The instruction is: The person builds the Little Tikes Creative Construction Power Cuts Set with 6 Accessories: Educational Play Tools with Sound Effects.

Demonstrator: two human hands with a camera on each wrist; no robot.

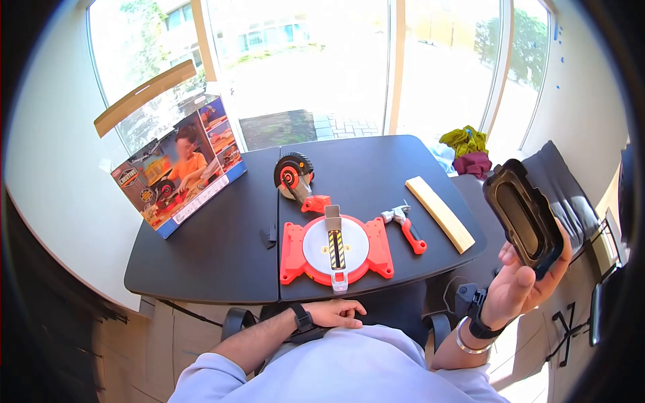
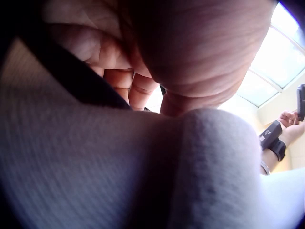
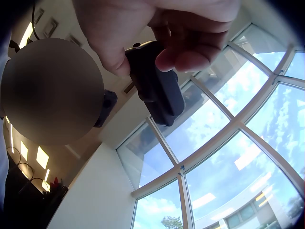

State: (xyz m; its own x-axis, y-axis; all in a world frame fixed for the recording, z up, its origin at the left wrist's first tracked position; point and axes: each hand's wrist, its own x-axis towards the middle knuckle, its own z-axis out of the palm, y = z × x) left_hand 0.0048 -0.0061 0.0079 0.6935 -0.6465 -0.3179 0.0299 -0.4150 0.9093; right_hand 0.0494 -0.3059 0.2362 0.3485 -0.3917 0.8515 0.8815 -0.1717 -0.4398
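Note:
My right hand (image 1: 521,289), raised to the right of the table, grips a black oblong plastic shell (image 1: 527,215) by its lower end. The shell has a long recess and a raised rim. In the right wrist view, thumb and fingers pinch the end of the same black shell (image 3: 159,88). My left hand (image 1: 336,312) rests at my lap by the table's front edge, loosely curled, holding nothing. Closest to it is the red toy saw base (image 1: 290,252) with a grey round plate (image 1: 312,248). Behind that stands a black toy saw blade (image 1: 293,176) with an orange centre.
A toy hammer (image 1: 406,228) and a wooden plank (image 1: 440,215) lie on the right of the black table (image 1: 208,269). A printed toy box (image 1: 178,171) stands at the left. Cloths (image 1: 463,144) and a black chair (image 1: 561,181) are beyond the table's right side.

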